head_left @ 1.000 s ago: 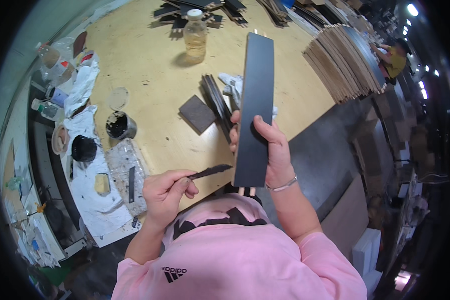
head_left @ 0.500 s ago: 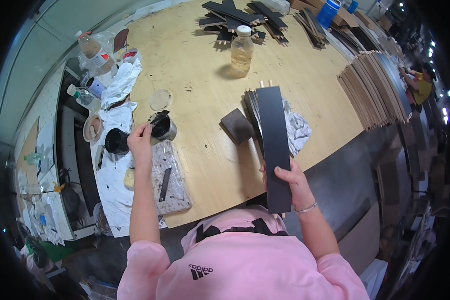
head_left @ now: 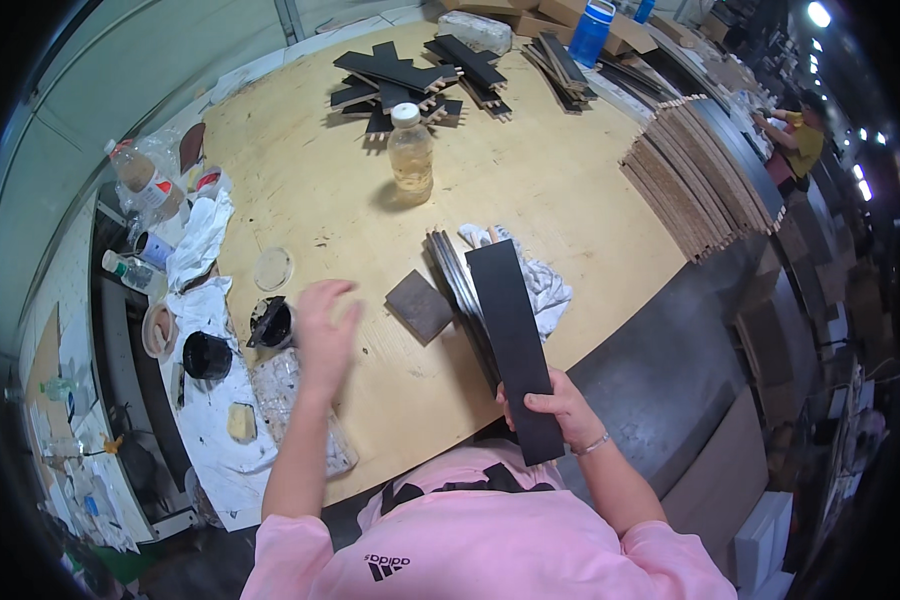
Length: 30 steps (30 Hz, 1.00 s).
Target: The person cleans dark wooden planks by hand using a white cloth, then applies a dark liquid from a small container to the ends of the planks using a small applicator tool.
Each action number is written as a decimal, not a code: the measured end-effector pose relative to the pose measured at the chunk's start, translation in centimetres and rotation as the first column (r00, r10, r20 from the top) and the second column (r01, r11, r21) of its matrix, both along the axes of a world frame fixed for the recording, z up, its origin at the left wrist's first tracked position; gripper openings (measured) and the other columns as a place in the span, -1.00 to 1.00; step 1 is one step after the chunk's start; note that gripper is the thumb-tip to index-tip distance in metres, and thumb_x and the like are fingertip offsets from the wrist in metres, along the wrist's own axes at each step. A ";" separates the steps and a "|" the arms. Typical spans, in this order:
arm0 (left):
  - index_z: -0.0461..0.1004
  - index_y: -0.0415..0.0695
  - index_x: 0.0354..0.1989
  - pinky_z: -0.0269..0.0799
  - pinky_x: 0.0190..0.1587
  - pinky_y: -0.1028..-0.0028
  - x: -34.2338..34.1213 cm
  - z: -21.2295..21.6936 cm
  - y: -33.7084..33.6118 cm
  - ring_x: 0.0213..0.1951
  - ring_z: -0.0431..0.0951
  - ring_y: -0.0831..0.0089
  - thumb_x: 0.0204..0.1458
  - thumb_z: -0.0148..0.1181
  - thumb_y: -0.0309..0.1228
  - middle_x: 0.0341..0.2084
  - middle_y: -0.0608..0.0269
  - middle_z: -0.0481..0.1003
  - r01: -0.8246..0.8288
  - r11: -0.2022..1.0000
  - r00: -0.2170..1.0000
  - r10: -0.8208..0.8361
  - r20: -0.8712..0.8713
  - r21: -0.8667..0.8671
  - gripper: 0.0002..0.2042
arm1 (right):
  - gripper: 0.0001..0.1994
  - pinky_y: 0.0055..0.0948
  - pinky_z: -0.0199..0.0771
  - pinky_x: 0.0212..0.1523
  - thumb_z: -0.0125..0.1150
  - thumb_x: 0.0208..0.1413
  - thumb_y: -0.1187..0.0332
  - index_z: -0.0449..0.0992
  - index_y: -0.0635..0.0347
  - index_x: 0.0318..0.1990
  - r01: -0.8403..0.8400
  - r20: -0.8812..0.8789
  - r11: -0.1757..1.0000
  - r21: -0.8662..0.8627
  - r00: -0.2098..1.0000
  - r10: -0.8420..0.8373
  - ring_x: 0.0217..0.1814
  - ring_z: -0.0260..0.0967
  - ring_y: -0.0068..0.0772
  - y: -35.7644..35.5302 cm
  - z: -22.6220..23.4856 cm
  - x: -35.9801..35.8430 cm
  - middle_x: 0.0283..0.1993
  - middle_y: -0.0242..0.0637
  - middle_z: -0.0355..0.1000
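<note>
My right hand (head_left: pixel 562 408) grips the lower end of a black board (head_left: pixel 510 345), thumb on its face. Wooden dowels stick out of the board's far end. Blurred a little, my left hand (head_left: pixel 330 330) hangs over the table with fingers apart and nothing visible in it. Just left of it stands a can with black paint (head_left: pixel 271 322), a dark piece resting at its mouth. A second black pot (head_left: pixel 208 356) sits farther left. Between my hands lies a brown square block (head_left: pixel 418 307), beside a stack of narrow boards (head_left: pixel 454 275) and a white rag (head_left: pixel 542 296).
A bottle of yellowish liquid (head_left: pixel 411 160) stands mid-table. Behind it lie crossed black boards (head_left: pixel 390 75). Many boards stand in a row (head_left: pixel 685 175) at the right edge. A plastic-wrapped slab (head_left: pixel 280 385) and yellow sponge (head_left: pixel 241 422) lie left. A co-worker (head_left: pixel 800 140) is far right.
My left hand has left the paint can and moved right, its fingers now spread; the dark piece it pinched stays at the can. The view has shifted; my right hand still holds the board.
</note>
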<state>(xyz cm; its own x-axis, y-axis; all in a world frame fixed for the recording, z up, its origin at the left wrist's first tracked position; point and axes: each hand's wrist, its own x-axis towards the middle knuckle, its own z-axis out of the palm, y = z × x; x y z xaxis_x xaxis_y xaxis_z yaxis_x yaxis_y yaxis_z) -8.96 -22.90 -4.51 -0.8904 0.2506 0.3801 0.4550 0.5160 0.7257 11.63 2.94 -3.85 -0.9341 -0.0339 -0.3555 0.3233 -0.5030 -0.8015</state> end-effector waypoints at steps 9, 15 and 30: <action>0.58 -0.27 -0.20 0.37 -0.41 0.64 1.8 -2.2 9.6 -0.42 0.45 0.68 0.09 0.20 -0.56 -0.42 0.43 0.53 0.142 0.872 0.867 -0.338 0.366 0.468 -0.87 | -0.52 -0.31 0.64 -0.21 0.30 0.10 0.23 0.36 0.42 0.04 0.060 0.066 0.996 -0.070 0.996 -0.055 -0.25 0.57 -0.23 5.6 0.3 1.6 -0.12 -0.01 0.52; 0.60 -0.26 -0.26 0.42 -0.27 0.54 0.8 1.6 2.5 -0.35 0.53 0.56 0.07 0.20 -0.58 -0.42 0.27 0.56 -0.056 0.960 0.993 0.026 0.115 0.273 -0.90 | -0.47 -0.30 0.63 -0.29 0.41 -0.01 0.20 0.40 0.46 -0.03 0.116 0.001 0.991 -0.068 0.993 -0.116 -0.31 0.56 -0.14 7.0 0.9 0.9 -0.16 0.03 0.49; 0.59 -0.11 -0.41 0.40 -0.18 0.26 -0.6 -0.5 -12.9 -0.23 0.46 0.18 -0.08 0.32 -0.37 -0.42 0.22 0.47 -0.495 0.805 0.865 0.493 -0.096 -0.327 -0.89 | -0.58 -0.30 0.62 -0.24 0.34 0.00 0.32 0.44 0.49 -0.08 -0.134 -0.010 0.980 -0.145 0.991 0.134 -0.31 0.56 -0.17 1.7 2.6 -4.3 -0.15 0.08 0.50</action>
